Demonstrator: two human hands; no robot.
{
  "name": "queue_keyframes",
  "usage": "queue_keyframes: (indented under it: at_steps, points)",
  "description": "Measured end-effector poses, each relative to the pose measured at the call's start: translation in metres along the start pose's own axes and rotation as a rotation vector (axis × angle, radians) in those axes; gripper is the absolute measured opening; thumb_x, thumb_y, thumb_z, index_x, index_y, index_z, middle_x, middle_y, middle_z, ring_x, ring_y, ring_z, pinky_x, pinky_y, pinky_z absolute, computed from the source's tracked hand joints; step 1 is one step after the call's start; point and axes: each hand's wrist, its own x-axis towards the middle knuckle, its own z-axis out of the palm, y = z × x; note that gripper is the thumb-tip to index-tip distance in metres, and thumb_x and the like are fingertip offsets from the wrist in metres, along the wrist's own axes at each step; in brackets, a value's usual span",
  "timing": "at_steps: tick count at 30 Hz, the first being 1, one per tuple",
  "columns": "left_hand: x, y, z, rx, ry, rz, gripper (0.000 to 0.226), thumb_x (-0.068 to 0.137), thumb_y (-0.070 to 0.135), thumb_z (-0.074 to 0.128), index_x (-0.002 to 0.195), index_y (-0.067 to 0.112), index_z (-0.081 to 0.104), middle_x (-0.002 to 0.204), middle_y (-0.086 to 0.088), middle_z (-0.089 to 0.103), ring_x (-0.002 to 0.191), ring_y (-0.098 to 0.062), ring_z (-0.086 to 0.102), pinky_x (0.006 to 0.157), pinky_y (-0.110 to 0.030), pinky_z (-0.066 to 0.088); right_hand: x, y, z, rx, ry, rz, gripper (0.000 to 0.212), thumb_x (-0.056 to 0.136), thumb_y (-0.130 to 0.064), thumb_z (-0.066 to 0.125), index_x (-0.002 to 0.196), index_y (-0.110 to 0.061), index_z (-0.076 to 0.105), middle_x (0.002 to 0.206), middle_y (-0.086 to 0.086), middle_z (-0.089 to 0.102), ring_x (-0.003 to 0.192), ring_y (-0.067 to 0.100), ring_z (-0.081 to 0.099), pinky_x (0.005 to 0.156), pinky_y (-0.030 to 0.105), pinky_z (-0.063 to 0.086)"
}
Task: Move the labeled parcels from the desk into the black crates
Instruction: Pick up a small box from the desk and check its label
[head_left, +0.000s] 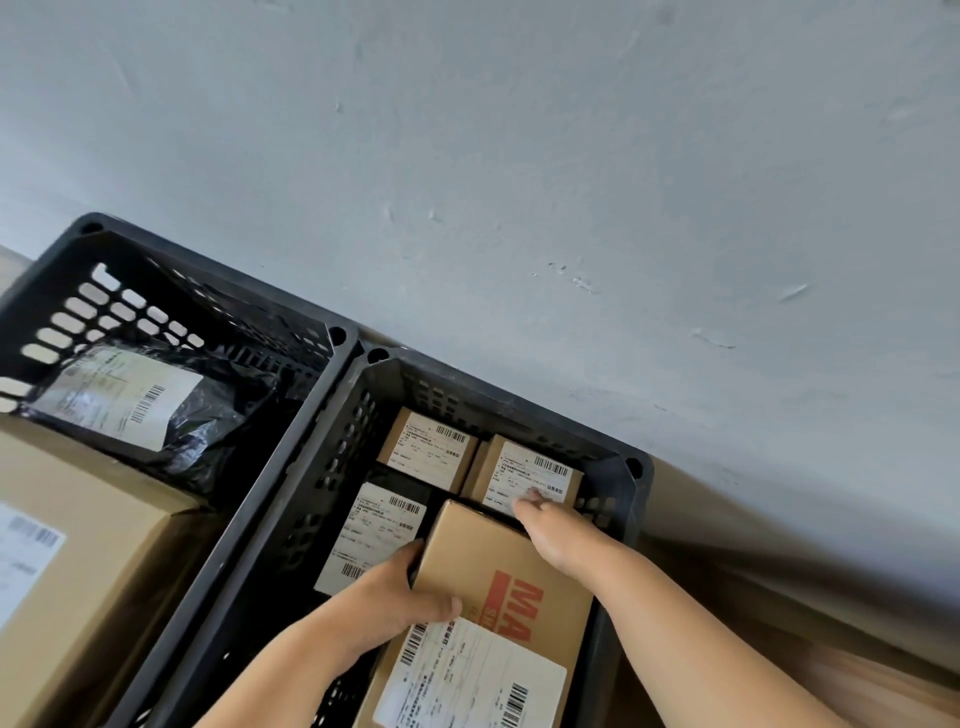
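Note:
Two black slotted crates stand side by side against the wall. In the right crate (631, 467) a cardboard parcel with red print and a white label (498, 577) lies tilted over smaller ones. My left hand (400, 597) grips its left edge, thumb on top. My right hand (553, 530) holds its far right corner, fingers curled over the edge. Behind it lie two small labeled boxes (431, 447) (530, 475), and a labeled parcel (374, 525) lies to the left. The left crate (83, 234) holds a black plastic mailer (156, 400) with a white label.
A large cardboard box (78, 571) with a label fills the near part of the left crate. A grey wall (519, 156) rises right behind both crates. A strip of wooden floor (831, 649) shows at the right.

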Motion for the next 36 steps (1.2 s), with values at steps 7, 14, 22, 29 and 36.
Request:
queue_keyframes:
  at_steps: [7,14,22,29,36]
  points:
    - [0.000,-0.009,0.014,-0.119,0.105,0.030,0.085,0.072,0.018,0.080,0.143,0.021,0.033,0.108,-0.003,0.068,0.097,-0.014,0.066,0.076,-0.023,0.051,-0.019,0.002,0.015,-0.230,0.090,0.010,0.088,0.073,-0.070,0.054,0.147,-0.027,0.035,0.148,-0.005,0.043,0.130,0.017,0.045,0.098,0.030,0.042]
    - [-0.003,-0.009,0.015,-0.194,0.109,0.074,0.077,0.079,0.013,0.076,0.142,0.024,0.034,0.099,-0.004,0.074,0.087,-0.015,0.072,0.072,-0.025,0.054,-0.013,0.002,0.019,-0.226,0.195,-0.041,0.081,0.069,-0.069,0.057,0.140,-0.031,0.046,0.137,-0.010,0.054,0.121,0.015,0.053,0.091,0.027,0.046]
    - [0.005,0.000,0.014,-0.204,0.086,0.085,0.067,0.082,0.013,0.073,0.139,0.025,0.038,0.103,-0.005,0.072,0.089,-0.016,0.071,0.070,-0.025,0.054,-0.002,0.001,0.008,-0.237,0.200,-0.055,0.072,0.070,-0.072,0.055,0.131,-0.033,0.055,0.122,-0.010,0.063,0.108,0.015,0.060,0.085,0.031,0.051]
    - [0.002,0.000,0.014,-0.169,0.088,0.063,0.067,0.082,0.012,0.073,0.137,0.026,0.038,0.104,-0.006,0.072,0.091,-0.016,0.071,0.073,-0.024,0.053,-0.002,0.006,0.012,-0.236,0.176,-0.057,0.073,0.075,-0.072,0.054,0.136,-0.032,0.049,0.130,-0.008,0.059,0.113,0.015,0.057,0.089,0.032,0.050]
    - [0.002,0.004,0.014,-0.132,0.072,0.054,0.064,0.084,0.012,0.072,0.134,0.028,0.037,0.107,-0.004,0.071,0.096,-0.016,0.069,0.075,-0.023,0.052,-0.002,-0.003,-0.003,-0.188,0.006,-0.015,0.073,0.093,-0.070,0.011,0.153,-0.028,0.018,0.162,-0.007,0.003,0.149,0.016,0.007,0.118,0.039,0.013]
